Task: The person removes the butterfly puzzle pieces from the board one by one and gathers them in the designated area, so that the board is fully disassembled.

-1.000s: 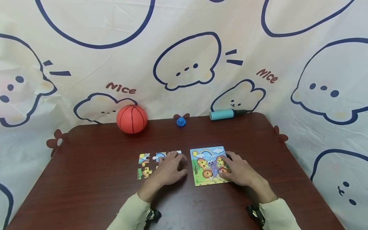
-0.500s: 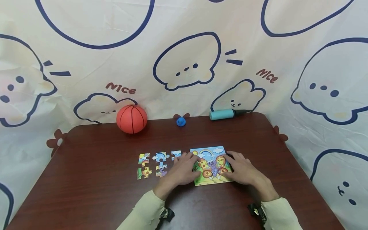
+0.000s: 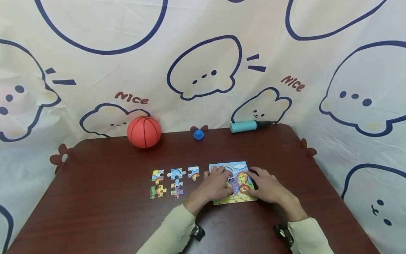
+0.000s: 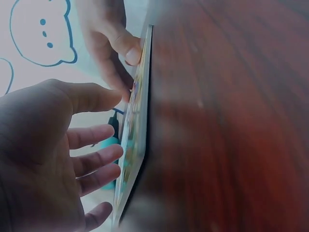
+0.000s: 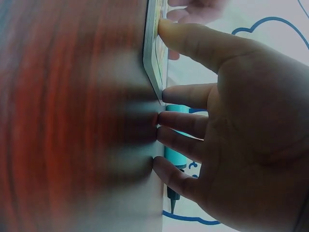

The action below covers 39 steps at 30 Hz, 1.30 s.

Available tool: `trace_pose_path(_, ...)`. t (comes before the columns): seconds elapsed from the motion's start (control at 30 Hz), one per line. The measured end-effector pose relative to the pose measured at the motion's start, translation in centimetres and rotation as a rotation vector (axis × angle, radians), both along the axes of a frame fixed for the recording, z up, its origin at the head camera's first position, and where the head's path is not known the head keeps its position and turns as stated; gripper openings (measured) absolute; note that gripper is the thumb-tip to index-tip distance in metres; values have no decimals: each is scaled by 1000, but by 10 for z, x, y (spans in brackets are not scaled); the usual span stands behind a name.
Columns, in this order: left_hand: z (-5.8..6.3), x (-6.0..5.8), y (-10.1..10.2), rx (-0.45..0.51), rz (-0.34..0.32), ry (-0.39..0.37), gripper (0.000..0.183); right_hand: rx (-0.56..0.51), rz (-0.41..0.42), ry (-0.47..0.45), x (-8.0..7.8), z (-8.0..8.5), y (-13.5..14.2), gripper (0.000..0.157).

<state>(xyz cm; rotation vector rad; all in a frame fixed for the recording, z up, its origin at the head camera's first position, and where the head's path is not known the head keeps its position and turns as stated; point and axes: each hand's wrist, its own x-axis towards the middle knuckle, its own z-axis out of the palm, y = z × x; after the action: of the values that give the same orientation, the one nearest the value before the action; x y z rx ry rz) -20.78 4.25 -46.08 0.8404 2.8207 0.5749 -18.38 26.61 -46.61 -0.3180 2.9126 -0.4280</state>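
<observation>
Lying flat on the dark red-brown wood-grain desk (image 3: 95, 197), between both hands: a thin square picture board (image 3: 242, 180) with a pale edge, printed with a purple butterfly with yellow-and-orange wings under a rainbow. It sits near the person, within easy reach of either side.

Left hand (image 3: 214, 185): over the board's left part, palm down. Grip is apart, thumb away from the spread fingers, nothing clamped; the tips hang at the printed face, contact too fine to tell.

Right hand (image 3: 268, 185): at the right edge. Grip also apart, fingers extended; right thumb (image 5: 190, 42) rests on the face, index tip by the corner, the others reaching down toward the desk. Probably a steadying touch, keeping the board from sliding, since nothing is curled round it.

Just left of the board: five loose jigsaw pieces (image 3: 158, 191), printed sides up, three in the far row, two in the near one. Likely spaced so that each shape can be read. Whether the middle pair touch, cannot tell.

Far edge, left to right: red rubber-looking ball with black seams (image 3: 144, 132), small blue object (image 3: 198, 134), teal cylinder with a black tapered end (image 3: 243, 126). Presumably parked there to leave working room.
</observation>
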Motion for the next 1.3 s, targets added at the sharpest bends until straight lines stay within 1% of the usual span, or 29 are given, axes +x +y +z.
trace_pose_path(0.23,0,-4,16,-30,8,-16,45,-3,20,6,0,1,1,73)
trace_pose_path(0.4,-2,-5,23,-56,14,5,48,-7,23,8,0,2,2,74)
trace_pose_path(0.53,-3,-6,27,-67,28,7,49,-9,25,7,0,2,2,74)
trace_pose_path(0.8,-4,-8,30,-64,58,-9,44,-15,26,0,0,1,1,74)
trace_pose_path(0.93,-5,-8,31,-50,59,-11,45,-15,24,-5,0,1,0,74)
trace_pose_path(1.03,-5,-8,32,-31,54,-8,41,-9,21,-11,0,1,0,74)
trace_pose_path(1.13,-6,-8,33,13,56,0,33,-9,15,-17,0,2,0,74)
trace_pose_path(1.3,-8,-10,33,118,65,17,13,-5,23,-11,0,4,0,73)
